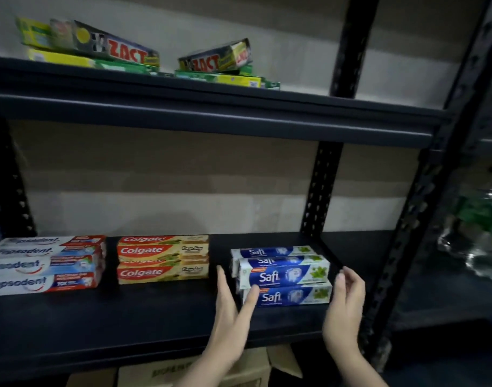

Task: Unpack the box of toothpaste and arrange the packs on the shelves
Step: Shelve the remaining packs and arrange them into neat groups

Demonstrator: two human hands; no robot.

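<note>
From the head camera I see a black metal shelf (155, 325) against a pale wall (169, 174). At five o'clock sit the blue toothpaste packs (283, 275). My left hand (230, 311), fingers straight, touches their left end; my right hand (345, 305), fingers loosely bent, hovers beside their right end, gripping nothing. A cardboard box (253, 370) sits below at six o'clock.

both the left grip (230, 308) and right grip (343, 311) look bare, forearms seemingly unsleeved, no rings or watch visible.
</note>
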